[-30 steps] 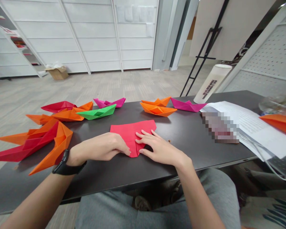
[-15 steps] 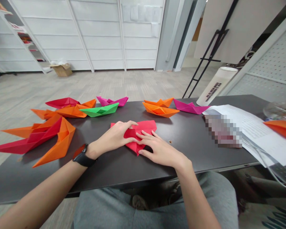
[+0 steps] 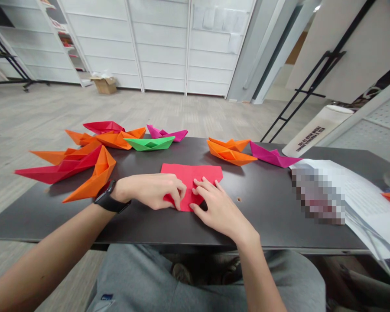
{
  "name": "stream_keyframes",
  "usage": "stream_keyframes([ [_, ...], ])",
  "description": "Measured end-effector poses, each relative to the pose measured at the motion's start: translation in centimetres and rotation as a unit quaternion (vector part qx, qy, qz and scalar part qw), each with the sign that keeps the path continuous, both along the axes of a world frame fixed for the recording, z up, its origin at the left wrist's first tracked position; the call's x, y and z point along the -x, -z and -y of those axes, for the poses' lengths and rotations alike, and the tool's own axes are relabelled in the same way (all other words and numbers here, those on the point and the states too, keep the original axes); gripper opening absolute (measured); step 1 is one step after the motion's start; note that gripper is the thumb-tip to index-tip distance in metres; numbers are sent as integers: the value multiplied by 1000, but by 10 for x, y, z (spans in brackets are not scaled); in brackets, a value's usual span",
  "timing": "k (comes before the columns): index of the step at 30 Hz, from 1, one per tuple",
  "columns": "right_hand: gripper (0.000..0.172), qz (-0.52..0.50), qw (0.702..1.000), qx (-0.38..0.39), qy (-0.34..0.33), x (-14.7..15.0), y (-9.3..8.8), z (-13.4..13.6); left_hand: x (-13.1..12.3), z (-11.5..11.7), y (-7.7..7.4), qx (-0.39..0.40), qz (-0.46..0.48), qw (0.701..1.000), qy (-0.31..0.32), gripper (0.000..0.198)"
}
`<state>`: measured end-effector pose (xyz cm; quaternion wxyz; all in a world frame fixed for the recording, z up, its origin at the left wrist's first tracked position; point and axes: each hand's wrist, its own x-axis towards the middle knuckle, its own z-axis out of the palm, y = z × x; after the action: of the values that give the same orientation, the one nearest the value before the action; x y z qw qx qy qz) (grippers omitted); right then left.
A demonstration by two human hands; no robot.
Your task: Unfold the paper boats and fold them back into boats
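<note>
A folded sheet of red paper (image 3: 191, 172) lies flat on the dark table in front of me. Its lower edge is straight, and part of its lower half is hidden by the fingers. My left hand (image 3: 156, 190), with a black watch (image 3: 110, 199) on the wrist, has its fingers curled together and closed on the paper's lower left edge. My right hand (image 3: 216, 206) rests on the right half with bent, spread fingers, its thumb apart at the lower edge. The two hands are close together without touching.
Several folded paper boats stand about: orange and red ones (image 3: 61, 169) at left, a green one (image 3: 149, 143), orange ones (image 3: 230, 151) and a magenta one (image 3: 274, 155) behind. To the right are printed sheets (image 3: 360, 186), a blurred-out item (image 3: 318, 195) and a white cylinder (image 3: 315, 130).
The red paper's pointed lower tip no longer shows; that edge is now straight. My left hand has moved from the upper part down to the lower edge, fingers curling. The camera view has shifted.
</note>
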<state>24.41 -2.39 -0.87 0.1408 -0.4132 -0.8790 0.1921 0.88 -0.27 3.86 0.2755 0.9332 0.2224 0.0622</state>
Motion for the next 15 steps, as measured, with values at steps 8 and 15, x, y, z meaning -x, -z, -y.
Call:
stream_keyframes([
  [8, 42, -14, 999, 17, -24, -2, 2, -1, 5, -3, -1, 23, 16, 999, -30, 25],
  [15, 45, 2, 1000, 17, -27, -1, 0, -1, 9, -7, 1, 49, 28, 997, -47, 17],
])
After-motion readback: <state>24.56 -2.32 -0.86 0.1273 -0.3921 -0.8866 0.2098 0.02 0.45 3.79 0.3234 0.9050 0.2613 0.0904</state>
